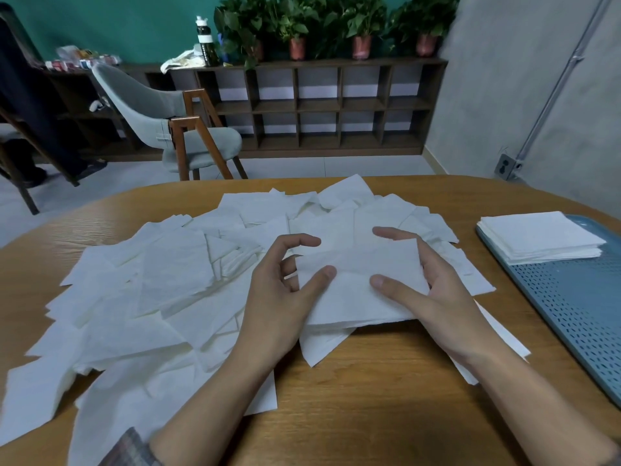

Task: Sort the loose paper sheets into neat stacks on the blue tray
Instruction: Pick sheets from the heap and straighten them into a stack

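Several loose white paper sheets (161, 297) lie scattered over the left and middle of the wooden table. Between both hands I hold a small bundle of white sheets (356, 287) just above the table. My left hand (282, 290) pinches its left edge, thumb on top. My right hand (437, 290) grips its right side, thumb on top and fingers round the far edge. At the right a blue perforated tray (578, 314) carries one neat stack of white sheets (541, 237) at its far end.
The table's (369, 398) rounded front area is bare wood near me. Beyond the table stand a grey chair (174, 129), a low wooden shelf (319, 105) with potted plants, and a bottle (205, 42). A grey wall (537, 95) runs on the right.
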{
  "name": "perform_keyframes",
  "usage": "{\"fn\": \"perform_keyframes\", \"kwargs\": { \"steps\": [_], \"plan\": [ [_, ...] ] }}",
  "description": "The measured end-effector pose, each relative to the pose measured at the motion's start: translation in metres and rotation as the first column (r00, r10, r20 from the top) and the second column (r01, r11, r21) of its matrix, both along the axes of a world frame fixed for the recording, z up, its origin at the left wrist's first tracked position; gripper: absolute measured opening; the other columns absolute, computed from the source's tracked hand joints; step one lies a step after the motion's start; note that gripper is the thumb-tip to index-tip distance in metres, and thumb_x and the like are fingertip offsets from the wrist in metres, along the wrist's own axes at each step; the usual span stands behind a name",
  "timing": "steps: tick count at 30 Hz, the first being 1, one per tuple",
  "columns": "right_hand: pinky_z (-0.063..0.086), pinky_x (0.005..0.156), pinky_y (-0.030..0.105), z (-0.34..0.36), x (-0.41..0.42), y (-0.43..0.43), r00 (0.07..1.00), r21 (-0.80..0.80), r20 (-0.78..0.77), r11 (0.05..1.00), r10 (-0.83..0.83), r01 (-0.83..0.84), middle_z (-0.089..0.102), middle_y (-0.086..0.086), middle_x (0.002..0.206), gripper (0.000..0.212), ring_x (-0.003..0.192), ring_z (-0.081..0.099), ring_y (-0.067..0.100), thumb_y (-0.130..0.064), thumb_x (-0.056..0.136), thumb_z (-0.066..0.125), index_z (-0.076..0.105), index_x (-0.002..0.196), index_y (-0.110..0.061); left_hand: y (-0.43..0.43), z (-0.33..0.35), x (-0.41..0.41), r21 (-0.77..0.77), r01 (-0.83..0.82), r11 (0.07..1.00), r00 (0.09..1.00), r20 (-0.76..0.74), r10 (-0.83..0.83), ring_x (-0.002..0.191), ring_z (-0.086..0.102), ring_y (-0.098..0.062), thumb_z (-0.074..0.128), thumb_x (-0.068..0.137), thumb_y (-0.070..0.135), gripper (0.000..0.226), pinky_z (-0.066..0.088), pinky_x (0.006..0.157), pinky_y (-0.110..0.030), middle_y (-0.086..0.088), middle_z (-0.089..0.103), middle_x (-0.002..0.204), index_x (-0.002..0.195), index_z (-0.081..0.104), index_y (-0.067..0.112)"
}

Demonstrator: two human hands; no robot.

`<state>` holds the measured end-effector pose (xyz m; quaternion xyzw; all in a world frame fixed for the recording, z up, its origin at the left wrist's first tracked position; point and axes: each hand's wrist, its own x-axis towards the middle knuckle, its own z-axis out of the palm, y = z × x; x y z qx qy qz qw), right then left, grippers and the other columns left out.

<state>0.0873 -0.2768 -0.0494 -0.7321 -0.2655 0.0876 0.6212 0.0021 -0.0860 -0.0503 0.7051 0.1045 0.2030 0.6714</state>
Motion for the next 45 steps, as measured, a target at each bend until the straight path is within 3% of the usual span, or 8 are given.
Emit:
{"fn": "perform_keyframes", "kwargs": {
  "steps": [3, 9, 14, 17, 23, 28, 37, 45],
  "plan": [
    [0.045, 0.101, 0.015, -0.002, 0.002, -0.002, 1.000, -0.022, 0.025, 1.000, -0.015, 0.016, 0.058, -0.029, 0.139, 0.060, 0.128, 0.053, -0.008, -0.024, 0.091, 0.077, 0.054, 0.139, -0.053, 0.000, -0.001, 0.000, 0.001, 0.019, 1.000, 1.000, -0.007, -0.019, 0.086, 0.080, -0.021, 0.078, 0.094, 0.010, 0.034, 0.062, 0.070, -0.030, 0.001, 0.081, 0.100, 0.122, 0.063, 0.023],
    [0.029, 0.092, -0.009, -0.006, 0.007, -0.001, 0.992, -0.102, 0.121, 0.993, -0.041, 0.053, 0.041, -0.050, 0.138, 0.067, 0.125, 0.033, -0.033, -0.025, 0.093, 0.076, 0.045, 0.142, -0.058, 0.004, -0.008, 0.003, 0.090, -0.005, 0.996, 1.000, -0.010, 0.005, 0.091, 0.078, -0.015, 0.082, 0.091, 0.014, 0.037, 0.061, 0.073, -0.030, 0.004, 0.079, 0.101, 0.120, 0.064, 0.030],
    [0.028, 0.124, 0.059, -0.003, 0.011, -0.006, 1.000, 0.078, -0.007, 0.997, 0.026, -0.026, 0.040, -0.023, 0.159, 0.080, 0.155, 0.031, 0.018, -0.042, 0.080, 0.084, 0.043, 0.147, -0.057, 0.004, -0.005, 0.003, 0.106, 0.009, 0.994, 1.000, -0.011, -0.008, 0.113, 0.067, 0.003, 0.083, 0.088, 0.031, 0.046, 0.055, 0.089, -0.016, 0.021, 0.071, 0.121, 0.128, 0.062, 0.037],
    [0.030, 0.121, 0.066, -0.003, 0.012, -0.007, 1.000, 0.072, -0.006, 0.997, 0.014, -0.013, 0.043, -0.013, 0.158, 0.082, 0.152, 0.036, 0.029, -0.050, 0.074, 0.082, 0.041, 0.145, -0.056, 0.000, 0.001, 0.001, -0.069, 0.125, 0.990, 0.992, -0.023, -0.126, 0.097, 0.079, -0.015, 0.080, 0.092, 0.020, 0.049, 0.063, 0.077, -0.028, 0.006, 0.080, 0.109, 0.133, 0.059, 0.036],
    [0.045, 0.102, 0.030, 0.003, 0.008, -0.010, 0.992, -0.044, 0.097, 0.996, 0.079, -0.075, 0.074, -0.014, 0.120, 0.023, 0.122, 0.063, 0.005, -0.019, 0.091, 0.082, 0.079, 0.110, -0.031, 0.001, -0.005, 0.002, 0.078, 0.023, 0.997, 1.000, 0.014, -0.024, 0.089, 0.079, -0.018, 0.081, 0.093, 0.018, 0.054, 0.063, 0.070, -0.032, 0.003, 0.080, 0.104, 0.134, 0.054, 0.041],
    [0.046, 0.087, 0.003, -0.002, 0.013, -0.010, 0.969, 0.048, 0.110, 0.975, -0.219, 0.215, 0.078, -0.018, 0.108, 0.031, 0.110, 0.066, -0.009, 0.003, 0.095, 0.069, 0.082, 0.103, -0.025, 0.005, -0.020, 0.008, 0.391, -0.026, 0.920, 0.999, 0.044, 0.010, 0.110, 0.067, -0.006, 0.082, 0.091, 0.029, 0.060, 0.056, 0.087, -0.021, 0.013, 0.067, 0.114, 0.138, 0.047, 0.041],
    [0.045, 0.100, 0.014, -0.009, 0.020, -0.014, 0.901, 0.082, 0.169, 0.917, -0.399, 0.391, 0.075, -0.028, 0.111, 0.035, 0.115, 0.064, -0.008, -0.001, 0.096, 0.068, 0.081, 0.107, -0.032, 0.008, -0.042, 0.022, 0.784, 0.026, 0.620, 0.999, -0.049, 0.021, 0.114, 0.052, 0.004, 0.077, 0.088, 0.039, 0.035, 0.039, 0.087, -0.007, 0.023, 0.058, 0.119, 0.120, 0.064, 0.033],
    [0.046, 0.094, 0.005, -0.011, 0.022, -0.015, 0.909, 0.094, 0.136, 0.918, -0.394, 0.384, 0.075, -0.025, 0.114, 0.036, 0.116, 0.063, -0.008, -0.001, 0.097, 0.067, 0.081, 0.110, -0.032, 0.006, -0.032, 0.015, 0.708, -0.123, 0.695, 0.992, 0.105, 0.069, 0.100, 0.064, 0.000, 0.068, 0.100, 0.028, 0.008, 0.046, 0.086, -0.014, 0.017, 0.071, 0.103, 0.103, 0.072, 0.022]
  ]
}}
